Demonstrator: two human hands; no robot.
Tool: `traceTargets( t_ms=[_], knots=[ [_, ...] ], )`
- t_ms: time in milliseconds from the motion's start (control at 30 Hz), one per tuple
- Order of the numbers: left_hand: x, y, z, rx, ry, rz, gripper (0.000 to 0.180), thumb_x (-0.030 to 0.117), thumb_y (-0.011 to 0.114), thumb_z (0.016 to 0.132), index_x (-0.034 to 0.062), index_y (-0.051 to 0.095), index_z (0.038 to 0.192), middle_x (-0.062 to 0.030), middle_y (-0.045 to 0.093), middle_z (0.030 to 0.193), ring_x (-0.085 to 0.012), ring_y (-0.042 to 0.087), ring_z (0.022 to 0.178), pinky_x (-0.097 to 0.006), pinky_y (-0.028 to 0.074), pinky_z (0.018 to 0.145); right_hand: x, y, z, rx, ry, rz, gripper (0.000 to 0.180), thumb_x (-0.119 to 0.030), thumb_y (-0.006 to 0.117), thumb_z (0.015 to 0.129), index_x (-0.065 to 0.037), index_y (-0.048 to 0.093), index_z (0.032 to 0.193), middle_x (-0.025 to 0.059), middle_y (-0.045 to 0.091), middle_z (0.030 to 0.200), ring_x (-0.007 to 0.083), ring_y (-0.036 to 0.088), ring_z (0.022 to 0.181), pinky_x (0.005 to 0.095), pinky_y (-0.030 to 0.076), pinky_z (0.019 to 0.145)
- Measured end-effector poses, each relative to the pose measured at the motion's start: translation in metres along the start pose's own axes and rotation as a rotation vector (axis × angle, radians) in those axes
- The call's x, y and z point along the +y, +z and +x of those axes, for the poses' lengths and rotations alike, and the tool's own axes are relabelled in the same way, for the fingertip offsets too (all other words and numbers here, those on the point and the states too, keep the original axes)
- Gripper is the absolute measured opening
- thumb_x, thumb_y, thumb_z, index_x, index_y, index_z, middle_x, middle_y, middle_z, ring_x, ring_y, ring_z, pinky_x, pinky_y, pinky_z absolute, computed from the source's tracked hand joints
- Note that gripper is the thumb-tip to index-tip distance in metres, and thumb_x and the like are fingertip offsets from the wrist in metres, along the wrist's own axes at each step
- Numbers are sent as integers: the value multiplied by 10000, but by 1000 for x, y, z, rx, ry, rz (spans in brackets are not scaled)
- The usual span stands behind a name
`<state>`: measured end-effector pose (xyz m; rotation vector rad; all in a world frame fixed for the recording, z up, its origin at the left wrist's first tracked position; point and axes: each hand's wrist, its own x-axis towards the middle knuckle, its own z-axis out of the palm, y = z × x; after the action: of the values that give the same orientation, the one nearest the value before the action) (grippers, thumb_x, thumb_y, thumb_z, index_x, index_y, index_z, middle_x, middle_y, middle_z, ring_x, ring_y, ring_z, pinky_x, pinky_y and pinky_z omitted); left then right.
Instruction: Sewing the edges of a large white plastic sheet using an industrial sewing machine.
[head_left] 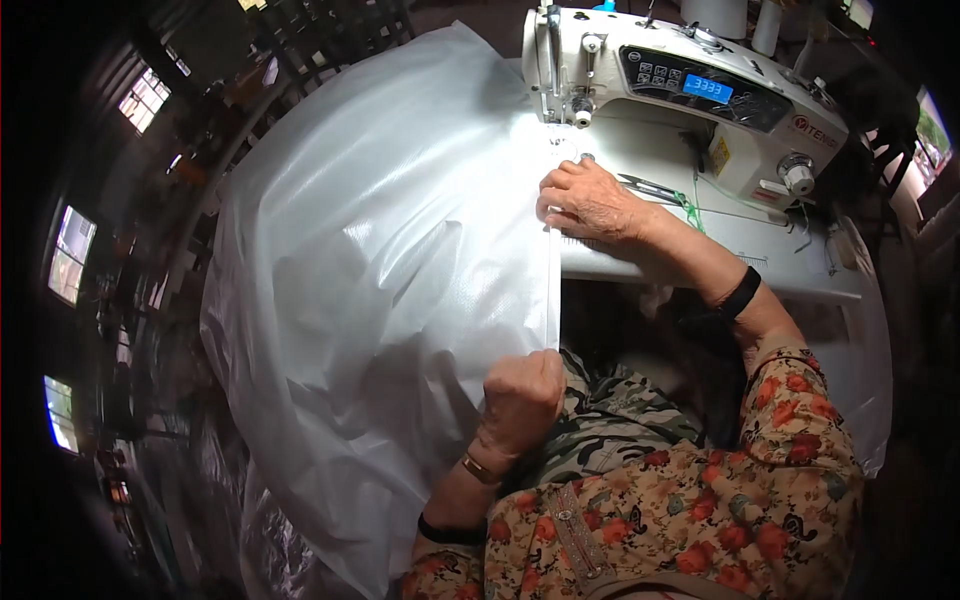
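Floral-print sleeves and a camouflage-patterned lap fill the lower frame, nearest the lens. Left hand is closed in a fist, pinching the near end of the folded edge of a large translucent white plastic sheet. Right hand lies flat-ish, fingers curled down, pressing the same edge onto the white machine table just before the needle area of the white sewing machine. The edge runs taut and straight between the two hands; the bulk of the sheet billows off to the person's left, over the table side and down. Scissors lie on the table just beyond the right hand. Risks, as I judge them: slick film could slide under the pressing palm and let the fold wander off line; the heavy hanging mass (unsupported on the left) could drag the seam sideways; right fingertips sit close to the needle, so a sudden feed could bring them under it; uneven tension from the fist could pucker the film.
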<state>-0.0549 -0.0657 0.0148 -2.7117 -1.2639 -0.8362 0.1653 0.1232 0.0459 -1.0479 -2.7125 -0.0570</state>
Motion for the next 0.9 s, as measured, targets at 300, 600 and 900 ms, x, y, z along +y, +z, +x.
traceTargets(
  t_ms=[300,600,900],
  knots=[
    [-1,10,6,46,-11,-90,184,72,668,734,70,494,676,-103,499,623,-298,547,553,-391,425,523,-3,15,-7,225,248,141,376,-341,741,839,-47,567,994,139,561,1016,314,550,981,423,440,900],
    [-27,27,42,37,-77,-5,149,67,639,781,58,499,731,-111,510,620,-313,542,527,-413,430,504,5,21,-6,193,328,124,543,-444,674,869,-3,593,1175,221,524,1318,360,463,1220,463,347,1052],
    [-60,48,115,-51,-24,111,109,47,580,819,39,532,721,-139,597,631,-300,636,553,-383,511,531,11,24,-4,229,326,172,547,-430,649,863,22,632,1170,239,543,1271,355,453,1192,454,333,1034]
  ],
)
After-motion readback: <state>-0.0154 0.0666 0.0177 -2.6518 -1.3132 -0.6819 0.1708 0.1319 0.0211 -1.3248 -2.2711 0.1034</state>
